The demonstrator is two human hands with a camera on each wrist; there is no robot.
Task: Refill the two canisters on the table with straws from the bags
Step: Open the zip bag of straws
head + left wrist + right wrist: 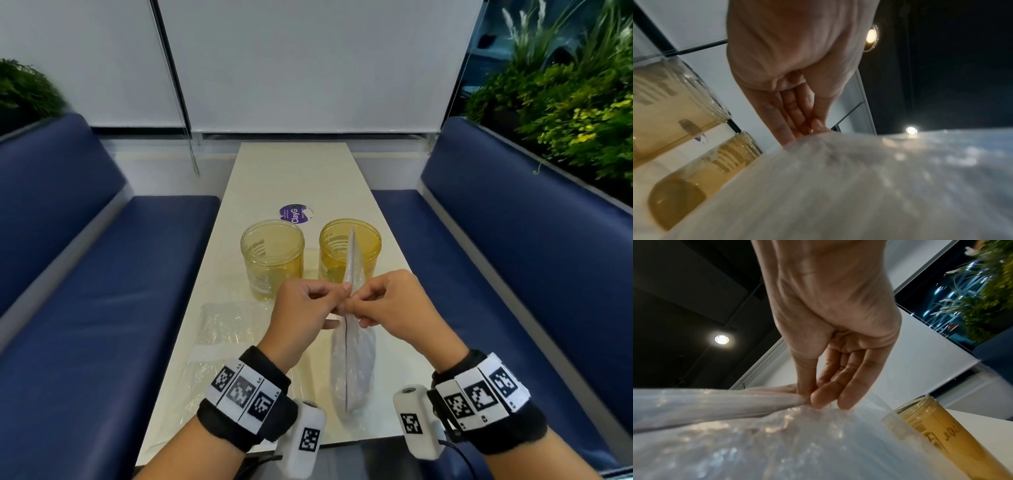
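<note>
Plastic bag (352, 363) stands edge-up on the bench (301, 171), before two amber canisters (272, 253); left hand (301, 308) and right hand (394, 305) each pinch its top seam, fingers (851, 391) curled narrow.

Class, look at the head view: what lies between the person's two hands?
The top edge of a clear zip bag, pinched by the left hand and right hand.

The right hand (830, 331) pinches the top edge of a clear bag (756, 443), with a yellow canister (953, 439) standing just beyond on the white surface (986, 423).
</note>
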